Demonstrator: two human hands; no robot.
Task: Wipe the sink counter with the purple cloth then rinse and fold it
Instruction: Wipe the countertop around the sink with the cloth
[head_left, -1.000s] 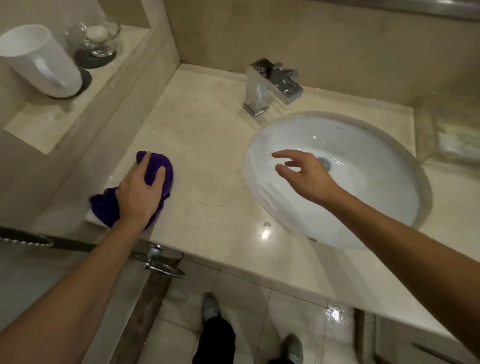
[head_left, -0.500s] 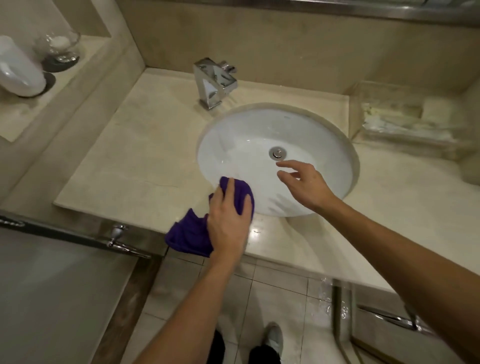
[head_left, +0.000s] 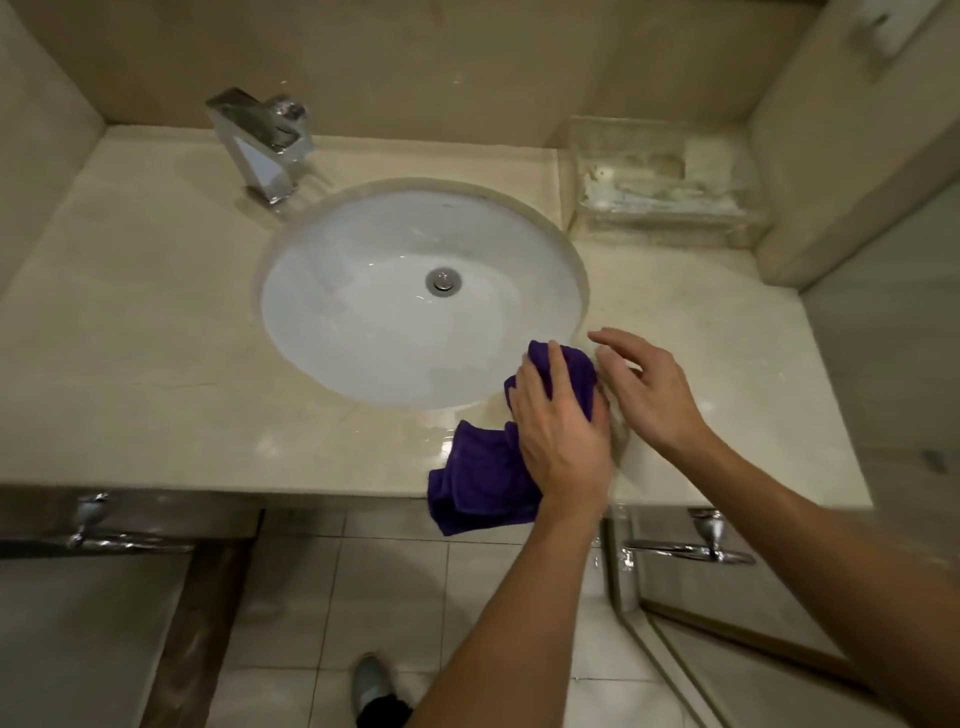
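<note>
Purple cloth (head_left: 480, 480): it is lying bunched on the front strip of the sink counter, just right of the basin's near edge; its upper part is sitting under the left hand, and its lower folds are hanging over the counter's front edge above the floor tiles.
Left hand (head_left: 558, 434): it is pressing palm-down on the cloth, fingers held close together and pointing toward the basin, with the fingertips curling over the cloth's far end.
Right hand (head_left: 649, 395): it is hovering or resting just right of the cloth, fingers loosely spread and slightly bent, holding nothing; whether it is touching the cloth or the counter, I cannot tell.
Sink counter (head_left: 156, 364): beige stone is running around the basin, and wet glints are showing on the front strip near the cloth.
Basin (head_left: 322, 312): a white oval bowl is sitting sunk into the counter, with a metal drain (head_left: 443, 281) near its middle.
Faucet (head_left: 265, 148): a chrome, angular tap is standing at the back left of the basin, its spout reaching toward the bowl.
Clear tray (head_left: 665, 182): it is sitting at the back right corner of the counter, holding pale items too blurred to name.
Floor (head_left: 395, 597): pale tiles are showing below the counter, with a shoe (head_left: 371, 680) at the bottom edge.
</note>
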